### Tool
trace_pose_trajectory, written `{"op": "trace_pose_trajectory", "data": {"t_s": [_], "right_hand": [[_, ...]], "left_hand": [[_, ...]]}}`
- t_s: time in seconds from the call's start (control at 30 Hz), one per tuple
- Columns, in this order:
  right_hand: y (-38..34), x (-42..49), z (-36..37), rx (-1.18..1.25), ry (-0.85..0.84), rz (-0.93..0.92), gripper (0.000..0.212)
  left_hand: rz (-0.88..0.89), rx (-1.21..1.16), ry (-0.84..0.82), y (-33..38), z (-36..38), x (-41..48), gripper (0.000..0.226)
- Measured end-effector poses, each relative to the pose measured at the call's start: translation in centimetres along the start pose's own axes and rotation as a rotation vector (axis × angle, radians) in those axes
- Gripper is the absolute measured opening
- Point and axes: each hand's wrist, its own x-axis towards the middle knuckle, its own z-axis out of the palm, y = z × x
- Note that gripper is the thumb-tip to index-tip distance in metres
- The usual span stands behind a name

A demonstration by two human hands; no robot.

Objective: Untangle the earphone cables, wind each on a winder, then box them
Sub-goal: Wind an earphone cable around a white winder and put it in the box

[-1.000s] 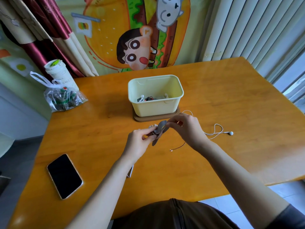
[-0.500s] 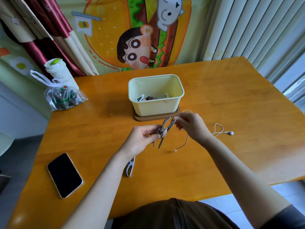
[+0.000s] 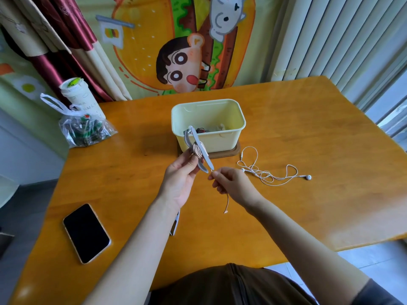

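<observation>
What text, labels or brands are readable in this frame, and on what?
Nothing reads cleanly.
white cup: dark markings on its side, too blurred to read.
plastic bag: print on the contents, too small to read.
phone: screen dark, no text.
cartoon wall hanging: pictures only, no words seen.
yellow box: no label visible.
</observation>
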Motion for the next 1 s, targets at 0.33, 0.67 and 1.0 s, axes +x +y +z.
{"op": "trace_pose_trajectory", "data": {"t_s": [0.33,0.67,1.0], "right_hand": [[-0.1,-0.7,1.0,-0.429,0.019,-0.220,0.024],[0.3,-0.1,-1.0,-0.633,-0.015,-0.266,0.022],[0.1,1.1,-3.6,-0.597,0.114,-0.242,0.014]], "left_hand": [[0.155,0.485,0.243,-1.3,-1.2,0.2,0.037],[0.354,1.335,0.067,-1.7,-4.0,-0.2,0.036],[0.157,0.993,-0.281,-1.2,-3.0,-0.9,0.047]]}}
